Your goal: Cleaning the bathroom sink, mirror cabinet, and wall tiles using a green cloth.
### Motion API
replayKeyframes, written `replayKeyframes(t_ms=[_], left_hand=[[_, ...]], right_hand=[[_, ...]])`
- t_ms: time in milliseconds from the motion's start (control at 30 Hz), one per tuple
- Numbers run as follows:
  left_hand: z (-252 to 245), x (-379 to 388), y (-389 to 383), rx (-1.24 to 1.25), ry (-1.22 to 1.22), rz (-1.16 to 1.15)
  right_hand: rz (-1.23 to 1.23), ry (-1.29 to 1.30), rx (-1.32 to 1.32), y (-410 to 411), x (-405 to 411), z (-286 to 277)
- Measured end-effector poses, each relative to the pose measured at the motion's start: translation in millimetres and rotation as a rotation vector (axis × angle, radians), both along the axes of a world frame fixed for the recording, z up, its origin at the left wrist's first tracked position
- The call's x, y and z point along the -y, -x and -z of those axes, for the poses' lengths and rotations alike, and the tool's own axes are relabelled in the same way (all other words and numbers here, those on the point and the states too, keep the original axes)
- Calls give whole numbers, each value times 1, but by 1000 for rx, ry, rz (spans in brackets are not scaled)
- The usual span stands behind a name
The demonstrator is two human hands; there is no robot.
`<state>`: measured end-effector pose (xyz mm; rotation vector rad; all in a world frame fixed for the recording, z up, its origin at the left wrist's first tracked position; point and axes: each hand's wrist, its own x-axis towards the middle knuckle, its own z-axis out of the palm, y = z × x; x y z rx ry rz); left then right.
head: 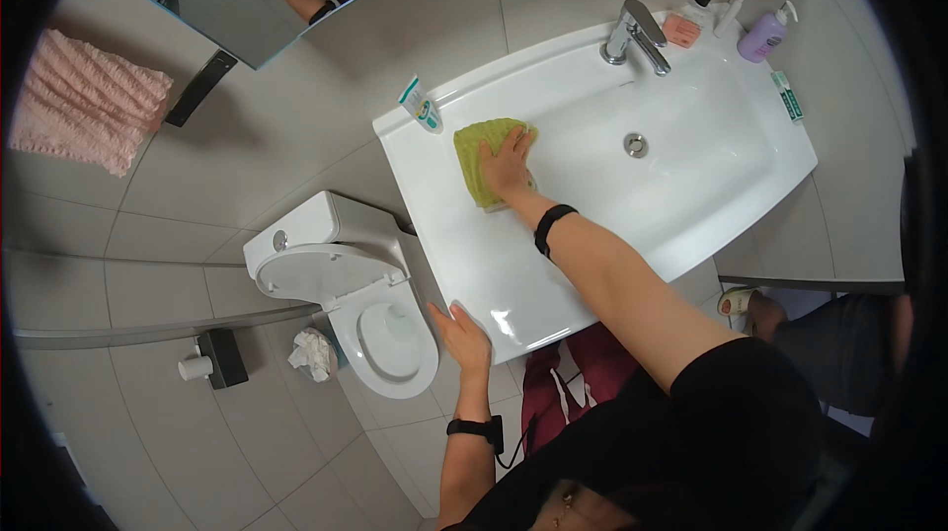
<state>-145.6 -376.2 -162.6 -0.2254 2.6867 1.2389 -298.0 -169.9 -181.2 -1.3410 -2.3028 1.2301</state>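
Note:
My right hand (pixel 511 165) presses down on a folded green cloth (pixel 474 153), its fingers bent over the cloth's right part. The cloth lies on the flat left deck of a white ceramic washbasin (pixel 481 264). At the basin's front left corner, my left hand (pixel 465 338) rests against the outer edge, fingers apart and holding nothing. A toothpaste tube (pixel 422 107) stands at the back left corner, behind the cloth. To the right, the basin's hollow holds a metal drain (pixel 635 145), with a chrome faucet (pixel 633 35) behind it.
Along the basin's right rim are a lilac pump bottle (pixel 763 36), an electric toothbrush (pixel 735 9), a black-capped bottle (pixel 698 5) and a small green-and-white box (pixel 786 96). A toilet (pixel 392 353) with raised lid and a waste bin (pixel 312 355) stand left. Another person's leg (pixel 829 346) shows right.

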Motion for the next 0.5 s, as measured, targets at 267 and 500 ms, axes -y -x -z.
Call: replayKeyframes(t_ms=[267,500], left_hand=[[7,6,1,-75,85,2],[5,3,2,-91,55,-9]], right_hand=[[-1103,-156,365,-86,-83,6],[-473,195,-54,-118,-132,-42]])
